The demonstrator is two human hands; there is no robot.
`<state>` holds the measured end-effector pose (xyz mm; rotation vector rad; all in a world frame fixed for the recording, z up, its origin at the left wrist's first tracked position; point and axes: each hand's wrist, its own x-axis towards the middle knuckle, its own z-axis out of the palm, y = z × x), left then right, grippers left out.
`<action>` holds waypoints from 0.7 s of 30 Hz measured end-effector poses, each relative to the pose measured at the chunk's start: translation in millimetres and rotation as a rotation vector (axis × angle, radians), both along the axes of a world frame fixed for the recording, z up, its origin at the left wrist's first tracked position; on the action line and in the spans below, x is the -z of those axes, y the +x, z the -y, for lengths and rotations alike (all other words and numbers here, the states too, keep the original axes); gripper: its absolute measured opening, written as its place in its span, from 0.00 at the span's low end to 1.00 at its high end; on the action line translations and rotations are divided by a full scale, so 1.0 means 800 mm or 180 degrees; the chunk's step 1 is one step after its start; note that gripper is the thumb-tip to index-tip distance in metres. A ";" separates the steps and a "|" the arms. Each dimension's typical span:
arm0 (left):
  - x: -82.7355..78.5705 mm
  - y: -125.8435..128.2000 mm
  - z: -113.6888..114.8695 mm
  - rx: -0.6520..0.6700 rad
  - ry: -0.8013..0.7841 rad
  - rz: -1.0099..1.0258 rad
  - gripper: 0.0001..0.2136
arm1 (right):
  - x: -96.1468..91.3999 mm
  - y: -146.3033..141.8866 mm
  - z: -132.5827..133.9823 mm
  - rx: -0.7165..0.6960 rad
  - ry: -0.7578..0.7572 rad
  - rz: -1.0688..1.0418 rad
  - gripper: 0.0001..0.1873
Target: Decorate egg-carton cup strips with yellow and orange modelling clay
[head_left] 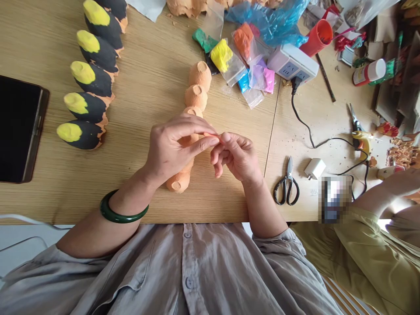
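Observation:
Between the fingertips of both hands is a small thin piece of orange clay, mostly covered by the fingers. My left hand, with a dark green bangle on its forearm, pinches it from the left. From the right, my right hand pinches its end with thumb and forefinger, the other fingers curled loosely. Beneath my left hand lies a peach-coloured strip of egg-carton cups, its middle partly hidden.
Black egg-carton cups with yellow tops stand at left, near a dark tablet. Bagged coloured clay, a power strip and a red cup lie beyond. Scissors rest at right, near another person's arm.

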<state>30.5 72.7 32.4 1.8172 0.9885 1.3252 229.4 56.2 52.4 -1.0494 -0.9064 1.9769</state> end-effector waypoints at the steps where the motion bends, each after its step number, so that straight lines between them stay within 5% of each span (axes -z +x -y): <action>1: 0.000 0.000 0.000 -0.0035 0.0031 0.0042 0.04 | 0.000 0.000 -0.001 -0.0035 -0.0043 0.0010 0.37; 6: -0.001 0.000 0.002 -0.0333 0.0016 0.0221 0.04 | 0.003 0.001 -0.007 0.0286 -0.0146 0.0179 0.38; 12: -0.008 -0.001 0.005 -0.0652 -0.0189 0.0018 0.09 | 0.003 -0.004 0.001 0.0605 0.0274 0.0249 0.33; 21: 0.008 -0.009 0.002 -0.0292 -0.0073 -0.0007 0.08 | 0.000 -0.004 0.004 0.0605 0.0357 0.0298 0.32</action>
